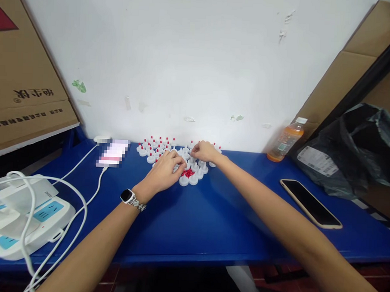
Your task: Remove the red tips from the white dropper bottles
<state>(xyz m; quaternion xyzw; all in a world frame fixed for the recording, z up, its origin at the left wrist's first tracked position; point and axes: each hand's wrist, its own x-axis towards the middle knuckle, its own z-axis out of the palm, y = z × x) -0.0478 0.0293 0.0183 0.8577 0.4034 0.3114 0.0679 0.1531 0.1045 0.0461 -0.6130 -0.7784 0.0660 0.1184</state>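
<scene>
White plastic caps (193,179) without tips stand close together on the blue table (191,223), ringed about a small heap of red pieces (187,173). From where I stand, that ring looks like a simple fence: it probably keeps the loose bits from rolling off, and leaves them near both hands.

The red-tipped caps (151,159) stand mostly over on the left, with a few more at the back by the wall (198,68), beyond the right hand (206,151). I take it that grouping them so keeps the two sorts apart.

The left hand (166,168) bends over the caps just beside the heap, fingers curled and thumb drawn in near the forefinger; I can't tell whether anything is between them. The right hand reaches across a little farther back, its thumb and fingertips brought together low among the caps, as one would for something small, though whatever they may grip is hidden from me.

The phone (310,203) and the bottle (285,140) sit off to the right, the power strip (53,213) far to the left, presumably to leave the forearms room.
</scene>
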